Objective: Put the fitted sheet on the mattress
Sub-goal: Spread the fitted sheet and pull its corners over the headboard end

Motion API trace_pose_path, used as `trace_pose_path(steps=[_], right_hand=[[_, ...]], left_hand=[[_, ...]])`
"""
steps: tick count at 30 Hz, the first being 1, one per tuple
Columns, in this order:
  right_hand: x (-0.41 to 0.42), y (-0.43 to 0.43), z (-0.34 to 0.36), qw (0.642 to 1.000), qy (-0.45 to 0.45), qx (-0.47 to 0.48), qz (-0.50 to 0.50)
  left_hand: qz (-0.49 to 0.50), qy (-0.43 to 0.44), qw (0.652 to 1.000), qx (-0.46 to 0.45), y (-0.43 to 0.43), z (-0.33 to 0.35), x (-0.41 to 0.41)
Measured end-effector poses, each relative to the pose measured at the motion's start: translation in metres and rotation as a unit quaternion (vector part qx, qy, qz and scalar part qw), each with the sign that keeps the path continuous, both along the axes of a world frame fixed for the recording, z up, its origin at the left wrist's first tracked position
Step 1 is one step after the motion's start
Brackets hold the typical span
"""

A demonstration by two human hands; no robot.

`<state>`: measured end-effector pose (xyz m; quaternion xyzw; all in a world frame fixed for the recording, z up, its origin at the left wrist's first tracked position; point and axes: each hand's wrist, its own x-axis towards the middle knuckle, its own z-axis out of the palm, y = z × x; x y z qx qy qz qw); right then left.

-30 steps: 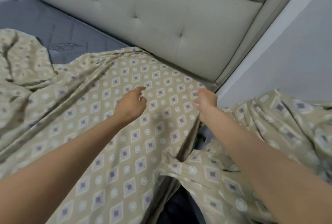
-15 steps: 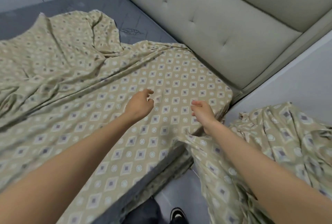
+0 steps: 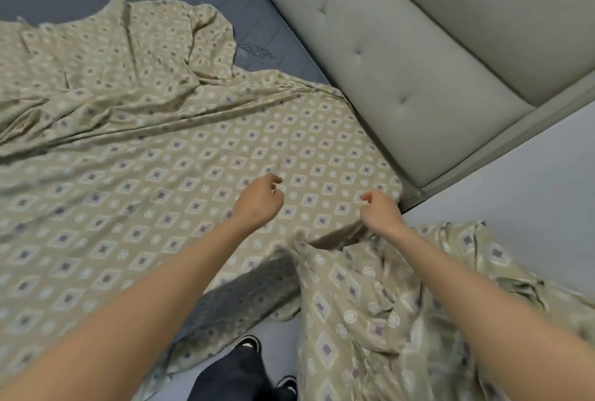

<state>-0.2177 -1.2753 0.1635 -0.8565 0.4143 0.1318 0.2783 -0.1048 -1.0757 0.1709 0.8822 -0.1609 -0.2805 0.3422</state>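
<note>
So the fitted sheet [image 3: 199, 175], the beige one with the diamond and circle print, is lying across the top of the grey mattress [image 3: 254, 294]. It's pulled fairly flat over the near corner right by the tufted headboard [image 3: 402, 79]. Further back it's all bunched into folds, and a strip of bare mattress shows along the far side. Along the near edge the mattress side is uncovered, and the rest of the printed cloth spills off that edge and heaps up beside the bed on the right.

Both arms reach out over the corner. Left hand [image 3: 259, 202] is just above the flat part of the sheet, fingers loosely curled with nothing in them. Right hand [image 3: 381, 212] is right at the mattress edge where the cloth drops off. Its fingers are curled in, but honestly I can't tell if it's got fabric pinched or not. Down at the bottom, a dark trouser leg [image 3: 231, 378] and a black-and-white shoe [image 3: 248, 342].
</note>
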Motion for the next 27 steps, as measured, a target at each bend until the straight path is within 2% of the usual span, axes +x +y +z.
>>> trace_pose_path(steps=[5, 10, 16, 24, 27], right_hand=[[0.008, -0.051, -0.029, 0.982, 0.087, -0.116, 0.118], [0.026, -0.109, -0.072, 0.931, 0.196, -0.2, 0.235], [0.049, -0.174, -0.132, 0.879, 0.28, -0.255, 0.289], [0.065, -0.229, -0.2, 0.861, 0.302, -0.274, 0.303], [0.07, -0.239, -0.215, 0.872, 0.277, -0.269, 0.302]], left_hand=[[-0.011, 0.019, 1.0, 0.019, -0.045, -0.035, -0.005], [-0.047, 0.051, 0.997, 0.038, -0.097, -0.085, 0.007], [-0.093, 0.074, 0.991, 0.058, -0.176, -0.161, 0.023], [-0.211, 0.049, 0.971, 0.103, -0.257, -0.232, 0.013], [-0.24, -0.008, 0.96, 0.145, -0.271, -0.246, 0.007]])
